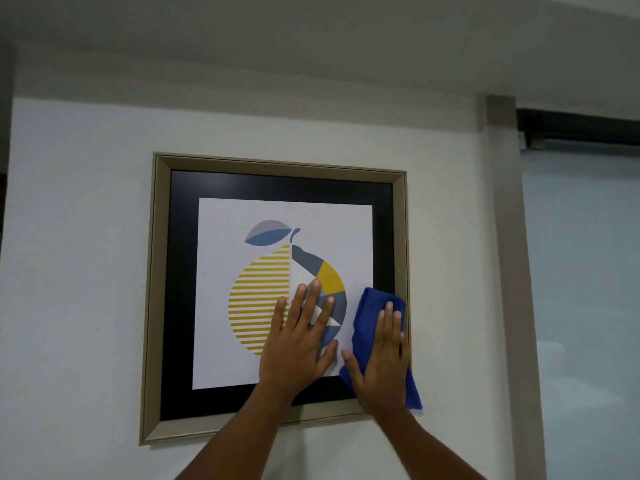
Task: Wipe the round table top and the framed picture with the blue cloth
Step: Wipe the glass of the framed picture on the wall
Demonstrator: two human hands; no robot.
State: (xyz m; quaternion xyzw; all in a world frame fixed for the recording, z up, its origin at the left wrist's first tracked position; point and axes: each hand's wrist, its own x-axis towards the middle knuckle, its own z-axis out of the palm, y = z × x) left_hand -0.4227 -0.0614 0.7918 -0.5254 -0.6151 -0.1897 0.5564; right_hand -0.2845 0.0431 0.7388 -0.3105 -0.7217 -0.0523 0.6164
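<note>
The framed picture (221,188) hangs on a white wall, with a beige frame, black mount and a lemon print in yellow, grey and blue. My left hand (298,344) lies flat on the glass over the lemon's lower right, fingers spread, holding nothing. My right hand (381,362) presses the blue cloth (375,303) flat against the picture's lower right corner, beside the frame's right edge. The cloth's lower end hangs past the frame's bottom corner. The round table is out of view.
A beige door or window jamb (509,271) runs down the wall to the right of the picture, with frosted glass (585,289) beyond it and a dark rail (581,128) above. Bare white wall surrounds the frame.
</note>
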